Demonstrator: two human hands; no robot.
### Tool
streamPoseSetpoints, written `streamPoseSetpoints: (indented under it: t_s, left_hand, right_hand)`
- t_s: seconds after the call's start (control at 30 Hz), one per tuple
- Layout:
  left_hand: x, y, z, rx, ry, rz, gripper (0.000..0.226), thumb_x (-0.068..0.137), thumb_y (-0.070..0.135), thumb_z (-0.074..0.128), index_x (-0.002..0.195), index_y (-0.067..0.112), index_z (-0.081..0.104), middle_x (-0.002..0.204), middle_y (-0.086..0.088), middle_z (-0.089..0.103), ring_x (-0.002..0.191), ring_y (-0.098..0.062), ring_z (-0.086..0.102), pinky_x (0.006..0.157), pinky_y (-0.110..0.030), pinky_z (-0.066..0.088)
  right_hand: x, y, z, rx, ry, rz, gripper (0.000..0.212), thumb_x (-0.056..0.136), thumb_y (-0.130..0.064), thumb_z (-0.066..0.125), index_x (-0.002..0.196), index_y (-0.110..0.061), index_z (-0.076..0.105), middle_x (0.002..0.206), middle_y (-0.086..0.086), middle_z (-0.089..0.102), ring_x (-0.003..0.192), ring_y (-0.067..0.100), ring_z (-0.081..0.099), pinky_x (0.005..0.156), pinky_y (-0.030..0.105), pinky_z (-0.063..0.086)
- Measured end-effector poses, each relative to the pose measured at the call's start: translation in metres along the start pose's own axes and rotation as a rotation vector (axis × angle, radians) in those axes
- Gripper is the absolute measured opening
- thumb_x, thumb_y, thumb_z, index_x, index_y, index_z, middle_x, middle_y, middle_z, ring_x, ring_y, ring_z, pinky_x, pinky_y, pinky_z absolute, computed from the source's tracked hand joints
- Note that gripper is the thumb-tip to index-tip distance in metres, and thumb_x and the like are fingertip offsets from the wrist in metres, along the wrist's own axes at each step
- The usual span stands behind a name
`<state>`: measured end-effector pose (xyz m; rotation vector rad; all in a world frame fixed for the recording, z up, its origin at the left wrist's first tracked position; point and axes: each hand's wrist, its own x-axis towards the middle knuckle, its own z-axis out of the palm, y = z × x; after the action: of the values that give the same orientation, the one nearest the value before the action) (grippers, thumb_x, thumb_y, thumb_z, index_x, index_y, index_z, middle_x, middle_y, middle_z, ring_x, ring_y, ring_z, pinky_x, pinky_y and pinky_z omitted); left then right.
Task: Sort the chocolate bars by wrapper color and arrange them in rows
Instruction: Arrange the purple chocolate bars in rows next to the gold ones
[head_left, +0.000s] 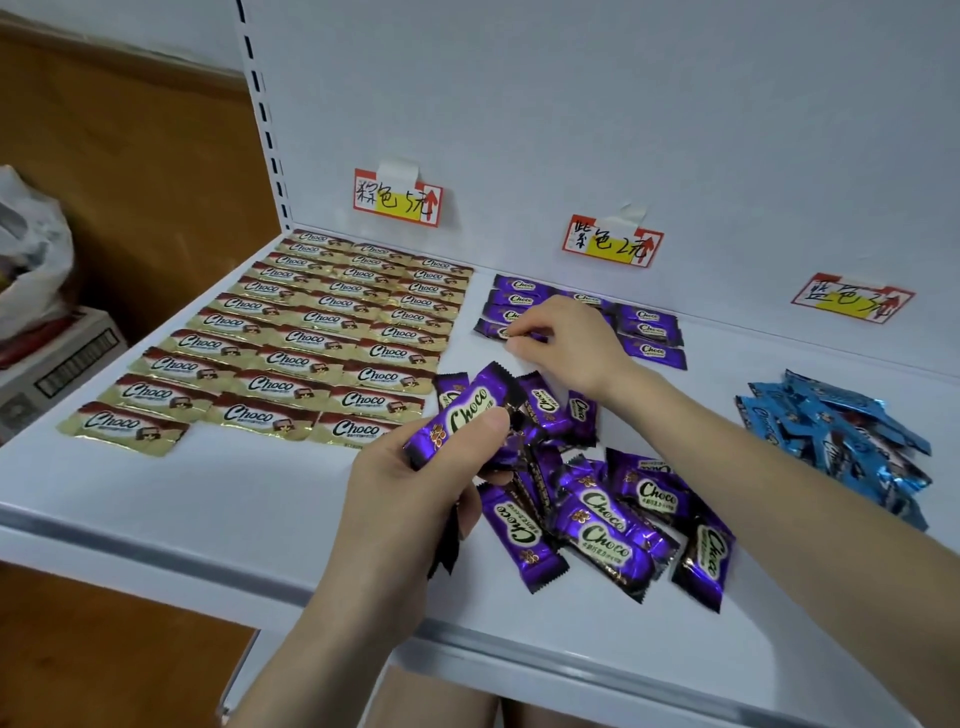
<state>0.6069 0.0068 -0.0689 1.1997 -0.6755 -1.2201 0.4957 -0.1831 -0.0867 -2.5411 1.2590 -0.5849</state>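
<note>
Building purple rows (647, 328): my right hand (566, 340) pinches a purple bar (491, 330) into line, left hand (410, 488) grips spares (457, 415); next, pass one across

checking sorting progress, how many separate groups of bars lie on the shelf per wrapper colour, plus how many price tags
gold bars: 1, in rows
purple: 2, purple rows and purple heap
blue bars: 1, a heap
price tags: 3
total: 7
</note>
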Motion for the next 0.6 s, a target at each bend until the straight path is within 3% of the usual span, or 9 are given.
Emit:
streamPoseSetpoints:
  t_s: [0.27, 0.47, 0.6]
  left_hand:
    - [0.0014, -0.0023, -0.0024, -0.015, -0.024, 0.005, 0.042, 0.059, 0.028, 0.082, 0.038, 0.017, 0.047, 0.038, -0.002, 0.041, 0.035, -0.011, 0.035, 0.038, -0.017, 0.028]
    - [-0.0005, -0.0025, -0.0034, 0.015, -0.036, 0.01, 0.046, 0.057, 0.037, 0.083, 0.039, 0.017, 0.046, 0.039, -0.004, 0.04, 0.037, -0.013, 0.032, 0.04, -0.019, 0.027]
    - [-0.0027, -0.0051, -0.0061, 0.043, -0.032, 0.026, 0.042, 0.048, 0.052, 0.07, 0.042, 0.017, 0.047, 0.039, -0.004, 0.04, 0.038, -0.015, 0.031, 0.042, -0.022, 0.025]
  right_hand:
    - [0.0005, 0.0018, 0.0009, 0.017, -0.001, 0.031, 0.017, 0.088, -0.02, 0.059, 0.095, -0.012, 0.072, 0.098, -0.001, 0.069, 0.087, 0.007, 0.054, 0.07, 0.02, 0.031]
    - [0.0003, 0.0024, 0.0009, 0.018, 0.008, 0.021, 0.018, 0.088, -0.021, 0.058, 0.096, -0.012, 0.072, 0.099, -0.001, 0.069, 0.085, 0.003, 0.05, 0.071, 0.019, 0.031]
    - [0.0002, 0.0024, 0.0021, 0.01, -0.002, 0.028, 0.018, 0.088, -0.021, 0.058, 0.096, -0.013, 0.072, 0.098, -0.001, 0.069, 0.088, 0.008, 0.056, 0.07, 0.019, 0.03]
